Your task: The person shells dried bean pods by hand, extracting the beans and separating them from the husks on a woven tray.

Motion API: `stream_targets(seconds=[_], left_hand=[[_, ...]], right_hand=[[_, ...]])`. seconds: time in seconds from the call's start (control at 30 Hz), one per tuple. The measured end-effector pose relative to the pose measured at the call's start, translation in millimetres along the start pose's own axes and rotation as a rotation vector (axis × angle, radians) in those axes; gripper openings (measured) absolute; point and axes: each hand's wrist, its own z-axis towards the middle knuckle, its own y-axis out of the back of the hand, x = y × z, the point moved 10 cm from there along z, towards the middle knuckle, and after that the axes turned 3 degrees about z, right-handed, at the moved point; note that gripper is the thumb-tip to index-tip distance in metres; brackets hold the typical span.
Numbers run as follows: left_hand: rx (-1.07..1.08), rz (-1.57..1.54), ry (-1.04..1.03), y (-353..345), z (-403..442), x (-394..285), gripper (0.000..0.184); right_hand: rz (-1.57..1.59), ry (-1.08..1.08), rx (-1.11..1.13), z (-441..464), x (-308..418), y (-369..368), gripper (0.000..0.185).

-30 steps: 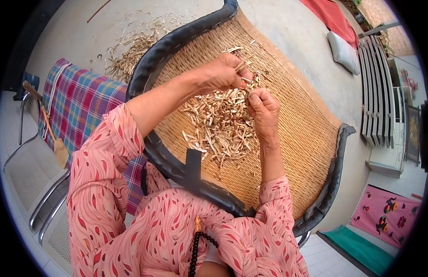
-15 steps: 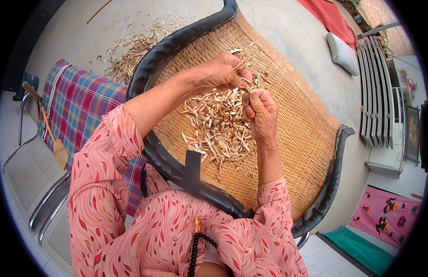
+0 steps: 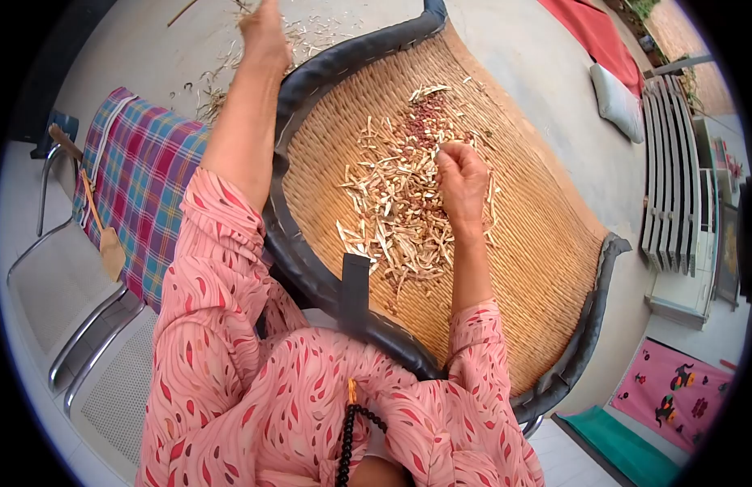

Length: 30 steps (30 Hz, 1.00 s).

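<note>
A woven winnowing tray [image 3: 530, 276] with a black-bound rim rests at my lap. On it lies a heap of dry, pale bean pods [image 3: 396, 215], with small dark-red beans [image 3: 427, 116] at the heap's far end. My right hand [image 3: 465, 183] is over the heap's right side, fingers curled and thumb pressed in; whatever they pinch is hidden. Beyond the tray's left rim, my left hand [image 3: 266, 36] reaches out above the floor. The top of the frame cuts off its fingertips, and thin husk pieces show beside it.
Scattered husks [image 3: 311, 36] lie on the floor past the tray. To the left are metal chairs [image 3: 59, 300], a checked cloth [image 3: 144, 154] and a wooden paddle [image 3: 109, 252]. A cushion [image 3: 617, 103] and stacked slatted panels [image 3: 668, 178] stand at the right.
My left hand has left the heap and swung up and left, out past the tray's rim. My right hand stays over the heap, and the red beans have come into view.
</note>
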Motion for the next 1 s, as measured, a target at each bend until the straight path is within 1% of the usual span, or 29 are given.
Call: stream_targets(seconds=[0.03,0.07,0.1,0.17,0.2,0.23,0.27,0.3,0.37,0.4,0.47,0.5,0.53,0.63,0.67,0.7,0.77,0.8,0.9,0.97,1.0], left_hand=[[0.020,0.121,-0.016,-3.7,4.6,3.7,0.068],[0.077,0.183,-0.054,-10.1,6.4,7.3,0.065],[0.132,0.242,-0.095,-17.3,0.0,4.7,0.062],[0.318,0.231,-0.218,-42.0,-43.2,-13.9,0.046],[0.357,0.365,-0.317,-46.0,-36.9,-13.6,0.024],[0.392,0.457,-0.310,-48.6,-26.6,-3.1,0.037],[0.430,0.546,-0.302,-52.5,-17.2,8.3,0.050],[0.470,0.635,-0.293,-58.6,-17.1,16.3,0.063],[0.611,0.705,-0.378,-75.7,-44.7,8.9,0.059],[0.679,0.740,-0.422,-81.8,-58.4,7.4,0.057],[0.615,0.875,-0.666,-85.3,-77.8,-1.0,0.052],[0.580,0.939,-0.785,-86.4,-86.7,-3.3,0.050],[0.585,1.027,-0.822,-87.3,-90.6,0.6,0.044],[0.671,1.410,-0.974,-95.1,-90.4,17.2,0.040],[0.665,1.415,-0.911,-95.4,-91.4,14.6,0.031],[0.684,1.384,-0.898,-95.2,-97.7,10.4,0.028],[0.722,1.328,-0.874,-93.5,-107.7,7.7,0.021],[0.688,1.251,-0.943,-90.8,-106.4,9.9,0.021],[0.690,1.285,-0.961,-90.5,-108.6,10.1,0.021],[0.717,1.290,-0.947,-91.5,-107.6,12.2,0.020],[0.715,1.296,-0.952,-92.1,-107.6,11.2,0.020]], right_hand=[[-0.164,0.037,-0.002,-3.7,-3.2,-8.5,0.006],[-0.289,0.125,0.028,-8.1,0.2,-19.5,0.006],[-0.345,0.250,0.040,-13.6,3.8,-30.9,0.010],[-0.510,0.378,0.145,-25.1,-4.2,-64.9,0.019],[-0.595,0.359,0.208,-31.3,2.1,-79.7,0.025],[-0.683,0.338,0.268,-38.5,11.4,-92.6,0.030],[-0.737,0.405,0.302,-46.2,20.6,-104.0,0.036],[-0.713,0.419,0.355,-51.5,20.4,-113.6,0.025],[-0.848,0.528,0.380,-60.1,2.1,-129.6,0.011],[-0.837,0.516,0.378,-60.5,-1.6,-126.1,0.008],[-0.813,0.492,0.382,-61.6,-8.4,-118.3,0.010],[-0.707,0.502,0.305,-55.3,-6.6,-101.4,0.013],[-0.645,0.421,0.280,-44.7,-10.3,-81.7,0.013],[-0.469,0.117,0.255,-21.7,-24.8,-19.4,0.011],[-0.490,0.021,0.275,-19.4,-32.4,-1.2,0.009],[-0.510,-0.076,0.295,-20.0,-40.5,15.1,0.009],[-0.698,0.214,0.234,-26.9,-9.4,32.9,0.020],[-0.681,0.107,0.360,-32.8,-14.4,32.7,0.037],[-0.934,0.367,0.595,-77.6,15.1,4.8,0.048],[-0.918,0.629,0.747,-125.2,18.9,-17.4,0.054],[-0.934,0.646,0.822,-140.1,16.4,-25.3,0.053]])
